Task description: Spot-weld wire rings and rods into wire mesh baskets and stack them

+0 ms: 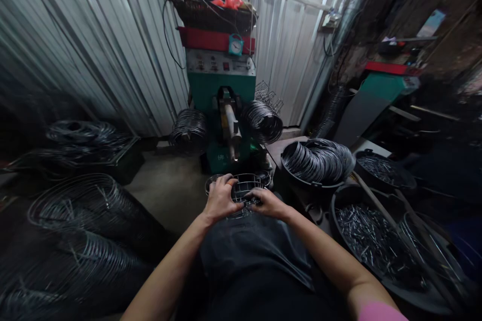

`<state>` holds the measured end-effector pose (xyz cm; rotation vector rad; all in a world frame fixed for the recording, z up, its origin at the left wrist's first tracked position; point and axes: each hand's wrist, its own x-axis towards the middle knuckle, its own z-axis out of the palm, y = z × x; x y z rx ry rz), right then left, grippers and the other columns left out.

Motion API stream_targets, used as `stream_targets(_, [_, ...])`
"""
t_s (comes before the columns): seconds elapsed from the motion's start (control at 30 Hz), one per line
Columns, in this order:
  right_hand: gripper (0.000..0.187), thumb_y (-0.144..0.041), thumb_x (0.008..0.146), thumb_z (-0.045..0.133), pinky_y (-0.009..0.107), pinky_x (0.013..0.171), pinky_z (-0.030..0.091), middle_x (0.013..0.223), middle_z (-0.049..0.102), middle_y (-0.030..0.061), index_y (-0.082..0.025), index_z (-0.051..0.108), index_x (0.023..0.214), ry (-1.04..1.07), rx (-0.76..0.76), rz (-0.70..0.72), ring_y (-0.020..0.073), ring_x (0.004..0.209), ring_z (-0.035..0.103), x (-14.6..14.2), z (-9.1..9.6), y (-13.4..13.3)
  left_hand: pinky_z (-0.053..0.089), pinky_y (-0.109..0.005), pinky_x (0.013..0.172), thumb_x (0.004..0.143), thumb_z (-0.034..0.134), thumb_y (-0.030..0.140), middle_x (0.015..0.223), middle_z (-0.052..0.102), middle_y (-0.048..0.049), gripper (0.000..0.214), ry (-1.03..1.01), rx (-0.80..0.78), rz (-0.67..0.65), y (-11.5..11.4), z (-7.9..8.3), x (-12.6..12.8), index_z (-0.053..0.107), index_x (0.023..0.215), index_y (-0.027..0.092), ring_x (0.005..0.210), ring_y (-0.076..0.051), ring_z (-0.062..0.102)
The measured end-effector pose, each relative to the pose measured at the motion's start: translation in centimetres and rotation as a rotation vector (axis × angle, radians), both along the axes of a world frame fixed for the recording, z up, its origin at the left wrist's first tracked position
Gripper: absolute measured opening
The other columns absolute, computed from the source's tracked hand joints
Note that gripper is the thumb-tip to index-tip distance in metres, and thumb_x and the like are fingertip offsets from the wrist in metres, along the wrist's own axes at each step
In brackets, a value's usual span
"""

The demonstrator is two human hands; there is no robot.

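A round wire basket frame [241, 188] rests on my lap, just in front of a green machine [222, 110]. My left hand [220, 199] is closed on the frame's left rim, fingers curled over the wire. Over on the frame's right side, my right hand [268, 202] is closed on its wires, with the fingers pinched together. Both forearms reach forward over my dark apron [256, 256].
Stacked wire frames [86, 220] lie at the left. To the right stand a black tub of wire rings [316, 160] and tubs of short metal pieces [371, 241]. Coiled rings [263, 120] hang on the machine. Corrugated metal walls [113, 50] close in behind.
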<state>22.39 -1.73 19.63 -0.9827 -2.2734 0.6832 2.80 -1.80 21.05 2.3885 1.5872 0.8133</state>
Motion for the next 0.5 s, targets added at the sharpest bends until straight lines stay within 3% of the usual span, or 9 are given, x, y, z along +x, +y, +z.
stream_targets(0.23, [0.016, -0.014, 0.077, 0.062, 0.026, 0.074, 0.051, 0.086, 0.069, 0.0052, -0.018, 0.068, 0.092, -0.029, 0.114, 0.014, 0.0162, 0.081, 0.065, -0.2, -0.9, 2.0, 0.037, -0.046, 0.099, 0.053, 0.075, 0.029, 0.127, 0.050, -0.0129, 0.061, -0.051, -0.026, -0.002, 1.9, -0.8, -0.2, 0.056, 0.109, 0.018, 0.119, -0.031, 0.045])
stream_targets(0.5, [0.017, -0.013, 0.077, 0.063, 0.024, 0.071, 0.051, 0.087, 0.069, 0.0068, -0.017, 0.067, 0.093, -0.140, 0.158, 0.038, 0.0164, 0.080, 0.066, -1.1, -1.6, 6.1, 0.039, -0.045, 0.100, 0.053, 0.073, 0.028, 0.126, 0.049, -0.0143, 0.061, -0.117, -0.082, -0.014, 6.3, -2.4, -1.3, 0.056, 0.111, 0.016, 0.119, -0.031, 0.045])
